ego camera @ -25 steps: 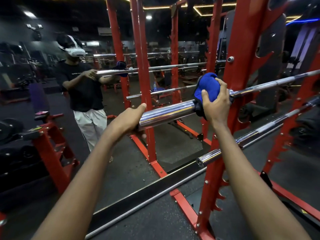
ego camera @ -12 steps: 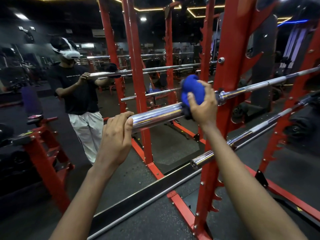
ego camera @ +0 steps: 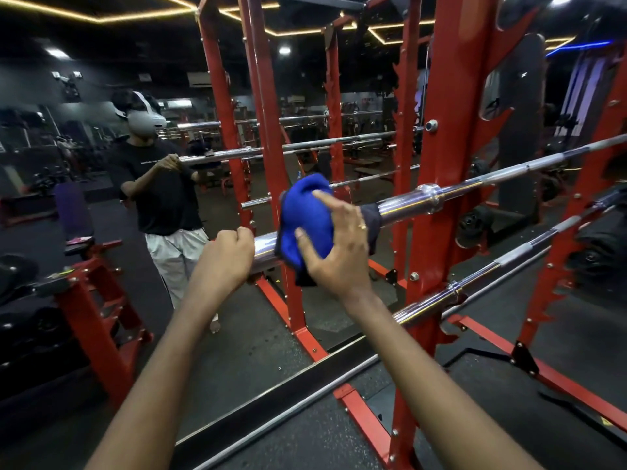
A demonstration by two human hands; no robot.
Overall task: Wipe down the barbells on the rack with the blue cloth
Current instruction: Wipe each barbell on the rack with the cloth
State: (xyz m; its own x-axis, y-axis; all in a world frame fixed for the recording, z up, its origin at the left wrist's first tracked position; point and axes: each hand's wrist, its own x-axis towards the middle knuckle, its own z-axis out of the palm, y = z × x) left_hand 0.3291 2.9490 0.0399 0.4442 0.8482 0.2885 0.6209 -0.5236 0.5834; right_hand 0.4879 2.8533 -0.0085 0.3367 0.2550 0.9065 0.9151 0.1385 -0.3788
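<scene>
A chrome barbell (ego camera: 410, 201) lies across the red rack (ego camera: 444, 164) at chest height, its thick sleeve pointing at me. My right hand (ego camera: 334, 247) wraps the blue cloth (ego camera: 303, 218) around the sleeve near its free end. My left hand (ego camera: 225, 259) is curled around the very end of the sleeve, just left of the cloth. A second barbell (ego camera: 441, 300) rests lower on the rack, untouched.
A wall mirror behind the rack reflects a person (ego camera: 163, 198) in a headset, more red uprights and bars. A red bench frame (ego camera: 91, 293) stands at the left. The rack's base rails (ego camera: 366, 422) run across the dark rubber floor near my feet.
My right hand has slid the blue cloth along the sleeve from the collar toward the free end. My left hand has closed around the sleeve's end.
</scene>
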